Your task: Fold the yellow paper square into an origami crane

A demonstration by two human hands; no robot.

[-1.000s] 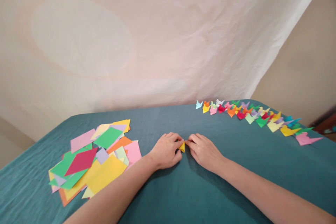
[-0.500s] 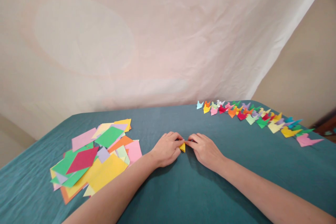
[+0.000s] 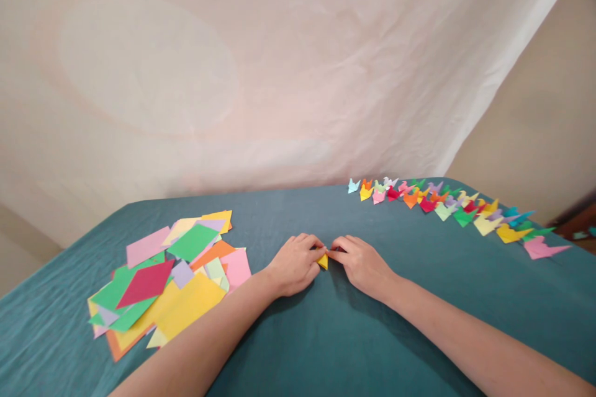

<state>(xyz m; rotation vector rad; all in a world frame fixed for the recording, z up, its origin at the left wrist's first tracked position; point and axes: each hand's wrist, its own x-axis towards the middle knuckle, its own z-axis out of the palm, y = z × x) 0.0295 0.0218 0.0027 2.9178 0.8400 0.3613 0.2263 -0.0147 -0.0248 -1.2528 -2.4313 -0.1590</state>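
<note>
1 yel. ppr point(image 3: 323, 262) in L hand point(image 3: 297, 267), well off tbl edge point(image 3: 279, 191).

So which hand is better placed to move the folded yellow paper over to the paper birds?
Right, probably: the right hand is at the edge of the folded yellow paper, on the side nearer the paper birds. The left hand holds the paper but sits farther from them.

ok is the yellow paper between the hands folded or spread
Folded: the yellow paper shows as a small, pointed wedge in the left hand.
</note>
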